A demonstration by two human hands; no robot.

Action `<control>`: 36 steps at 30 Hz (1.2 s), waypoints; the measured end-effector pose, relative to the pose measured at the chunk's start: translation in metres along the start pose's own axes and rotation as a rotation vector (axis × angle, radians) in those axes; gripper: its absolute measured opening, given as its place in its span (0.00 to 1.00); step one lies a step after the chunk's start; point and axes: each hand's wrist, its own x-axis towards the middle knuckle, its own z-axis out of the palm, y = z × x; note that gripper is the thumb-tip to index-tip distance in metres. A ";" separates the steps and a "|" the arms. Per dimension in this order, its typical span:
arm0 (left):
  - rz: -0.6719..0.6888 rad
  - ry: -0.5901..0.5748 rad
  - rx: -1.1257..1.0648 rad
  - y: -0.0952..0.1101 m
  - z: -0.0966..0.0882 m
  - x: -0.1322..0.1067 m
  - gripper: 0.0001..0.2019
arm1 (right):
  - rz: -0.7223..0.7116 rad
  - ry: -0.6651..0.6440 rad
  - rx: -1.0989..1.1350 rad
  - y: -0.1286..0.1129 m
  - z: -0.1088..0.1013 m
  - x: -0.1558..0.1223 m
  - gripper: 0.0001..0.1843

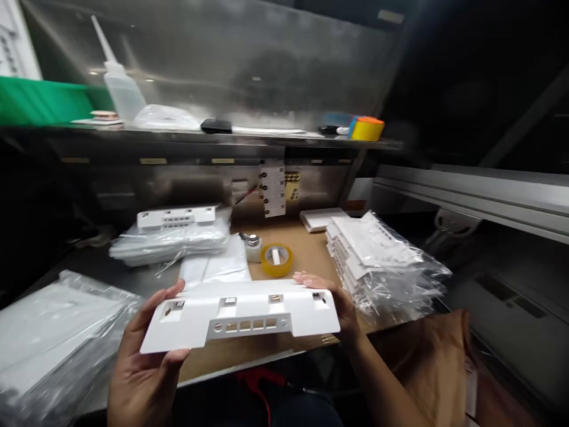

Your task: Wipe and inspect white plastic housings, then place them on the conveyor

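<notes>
A white plastic housing panel (249, 305) with a row of port cut-outs along its lower middle is held up in front of me, above the cardboard-covered bench. My left hand (149, 356) grips its left end, thumb at the lower edge and fingers at the top. Round the right end is my right hand (340, 308), fingers lying over the upper edge; its thumb is hidden. Just behind the panel are a roll of yellow tape (276, 260) and a small pump-top bottle (253, 248).
Bagged white panels are stacked at right (382, 255) and back left (173, 237). Plastic-wrapped white sheets (57, 332) lie at near left. A metal shelf (222, 139) crosses the back, carrying a squeeze bottle (122, 89) and green bin (44, 101). Brown paper (435, 362) hangs at lower right.
</notes>
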 end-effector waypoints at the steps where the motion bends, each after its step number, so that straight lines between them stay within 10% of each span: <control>1: 0.052 -0.003 0.031 0.001 -0.006 -0.004 0.41 | 0.016 0.014 0.016 0.002 0.009 -0.003 0.19; 7: 0.158 0.023 0.016 0.003 -0.019 -0.022 0.37 | 0.108 0.028 0.077 0.013 0.031 -0.019 0.18; 36: 0.040 0.038 0.032 -0.004 -0.025 -0.036 0.32 | 0.149 -0.053 -0.049 -0.001 0.014 -0.021 0.25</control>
